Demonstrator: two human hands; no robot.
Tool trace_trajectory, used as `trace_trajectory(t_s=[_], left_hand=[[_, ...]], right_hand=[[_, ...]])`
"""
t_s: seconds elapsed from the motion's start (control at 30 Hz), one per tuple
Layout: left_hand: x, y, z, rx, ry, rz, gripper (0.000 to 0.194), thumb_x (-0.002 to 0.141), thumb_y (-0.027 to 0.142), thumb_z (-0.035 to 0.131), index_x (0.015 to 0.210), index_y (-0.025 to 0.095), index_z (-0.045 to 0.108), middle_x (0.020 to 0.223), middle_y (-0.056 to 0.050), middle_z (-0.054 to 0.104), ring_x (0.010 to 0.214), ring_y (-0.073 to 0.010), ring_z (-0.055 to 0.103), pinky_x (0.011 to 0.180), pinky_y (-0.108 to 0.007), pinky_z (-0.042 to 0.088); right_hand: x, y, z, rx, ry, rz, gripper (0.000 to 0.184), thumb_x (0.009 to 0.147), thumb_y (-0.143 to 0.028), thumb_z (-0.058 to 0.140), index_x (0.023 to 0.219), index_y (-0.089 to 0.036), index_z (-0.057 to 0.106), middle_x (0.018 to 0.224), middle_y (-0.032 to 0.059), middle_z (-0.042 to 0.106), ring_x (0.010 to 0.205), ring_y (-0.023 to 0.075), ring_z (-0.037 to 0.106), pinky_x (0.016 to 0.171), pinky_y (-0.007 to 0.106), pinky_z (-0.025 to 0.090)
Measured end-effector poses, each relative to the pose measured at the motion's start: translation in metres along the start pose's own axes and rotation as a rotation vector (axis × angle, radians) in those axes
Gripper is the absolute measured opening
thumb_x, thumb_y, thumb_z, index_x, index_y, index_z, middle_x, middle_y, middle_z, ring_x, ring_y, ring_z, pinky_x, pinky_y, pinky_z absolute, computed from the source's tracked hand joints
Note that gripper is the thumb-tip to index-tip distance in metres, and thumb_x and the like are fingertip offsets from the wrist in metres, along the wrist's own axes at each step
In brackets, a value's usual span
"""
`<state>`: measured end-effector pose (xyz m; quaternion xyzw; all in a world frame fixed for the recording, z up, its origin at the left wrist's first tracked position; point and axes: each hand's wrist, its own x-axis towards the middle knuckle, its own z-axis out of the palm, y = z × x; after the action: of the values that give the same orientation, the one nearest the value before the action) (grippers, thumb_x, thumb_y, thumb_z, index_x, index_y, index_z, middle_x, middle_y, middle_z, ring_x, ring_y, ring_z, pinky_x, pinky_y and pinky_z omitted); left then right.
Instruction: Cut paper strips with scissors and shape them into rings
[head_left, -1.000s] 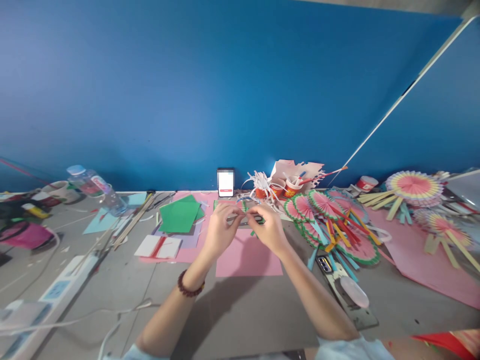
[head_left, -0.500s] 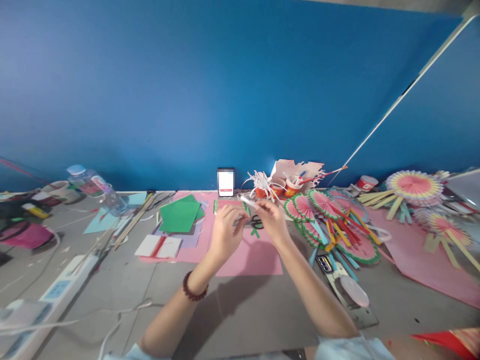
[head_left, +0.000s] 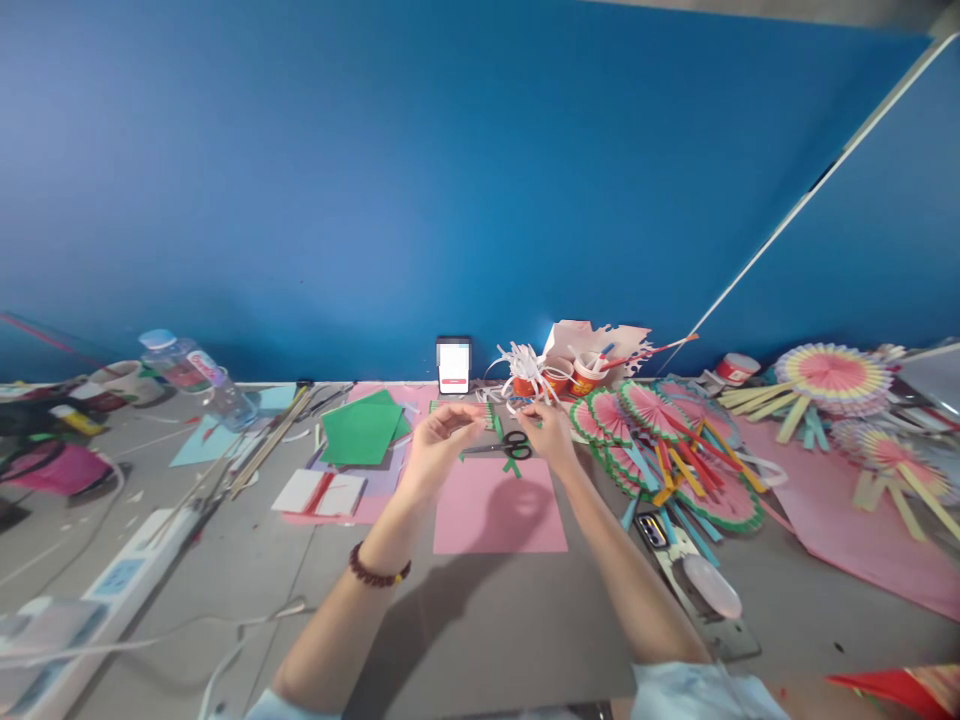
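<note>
While the left hand (head_left: pixel 441 440) and right hand (head_left: pixel 549 434) are held with fingers curled, any grip impossible to tell, black-looped metal scissors (head_left: pixel 505 447) are seen between them, pointed toward nine o'clock, loops nearest the right hand.

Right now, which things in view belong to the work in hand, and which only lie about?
Probably for work, centrally placed:
black-handled metal scissors
pink rectangular paper sheet
small green paper scrap

Apparently lying about, at left:
blue-capped clear plastic bottle
long white power strip
</note>
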<state>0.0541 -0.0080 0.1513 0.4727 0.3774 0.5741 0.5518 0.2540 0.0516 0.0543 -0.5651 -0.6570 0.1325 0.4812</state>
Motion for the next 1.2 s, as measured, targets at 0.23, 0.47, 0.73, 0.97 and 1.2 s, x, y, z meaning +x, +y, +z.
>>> trace_trajectory(t_s=[0.23, 0.47, 0.73, 0.97, 1.2], left_hand=[[0.002, -0.006, -0.002, 0.072, 0.019, -0.030, 0.026, 0.059, 0.033, 0.081, 0.078, 0.017, 0.072, 0.073, -0.004, 0.072, 0.070, -0.0172, 0.065, 0.068, -0.028, 0.052], [0.008, -0.013, -0.006, 0.133, -0.011, -0.013, 0.027, 0.061, 0.039, 0.080, 0.072, 0.016, 0.072, 0.068, -0.005, 0.072, 0.067, -0.0175, 0.066, 0.067, -0.028, 0.052], [0.010, -0.018, -0.005, 0.227, -0.088, -0.014, 0.024, 0.063, 0.038, 0.076, 0.069, 0.015, 0.070, 0.067, -0.004, 0.070, 0.062, -0.0151, 0.062, 0.060, -0.025, 0.049], [0.014, -0.023, -0.006, 0.214, -0.104, -0.031, 0.028, 0.063, 0.038, 0.076, 0.077, 0.015, 0.071, 0.066, -0.004, 0.070, 0.061, -0.0170, 0.064, 0.060, -0.027, 0.052], [0.015, -0.027, -0.004, 0.166, -0.088, -0.046, 0.036, 0.056, 0.041, 0.080, 0.074, 0.015, 0.064, 0.057, -0.001, 0.067, 0.054, -0.0151, 0.063, 0.056, -0.026, 0.052]], right_hand=[[-0.009, 0.032, 0.013, -0.257, 0.009, -0.047, 0.018, 0.080, -0.027, 0.058, 0.067, -0.020, 0.067, 0.082, 0.0093, 0.062, 0.086, 0.0241, 0.055, 0.084, 0.039, 0.043], [-0.014, 0.047, 0.018, -0.274, -0.050, -0.036, 0.018, 0.079, -0.020, 0.054, 0.069, -0.019, 0.069, 0.076, 0.0079, 0.063, 0.080, 0.0227, 0.056, 0.084, 0.040, 0.043], [-0.006, 0.018, 0.013, -0.172, -0.079, -0.133, 0.021, 0.083, -0.026, 0.053, 0.088, -0.017, 0.070, 0.093, 0.0112, 0.065, 0.096, 0.0235, 0.057, 0.090, 0.038, 0.043], [-0.009, -0.057, -0.011, 0.347, -0.304, 0.003, 0.023, 0.083, -0.039, 0.057, 0.086, -0.020, 0.069, 0.083, 0.0036, 0.069, 0.076, 0.0179, 0.063, 0.072, 0.030, 0.049], [-0.013, -0.074, -0.016, 0.675, -0.436, 0.254, 0.028, 0.066, -0.042, 0.074, 0.081, -0.019, 0.067, 0.078, 0.0013, 0.070, 0.073, 0.0171, 0.066, 0.068, 0.029, 0.052]])
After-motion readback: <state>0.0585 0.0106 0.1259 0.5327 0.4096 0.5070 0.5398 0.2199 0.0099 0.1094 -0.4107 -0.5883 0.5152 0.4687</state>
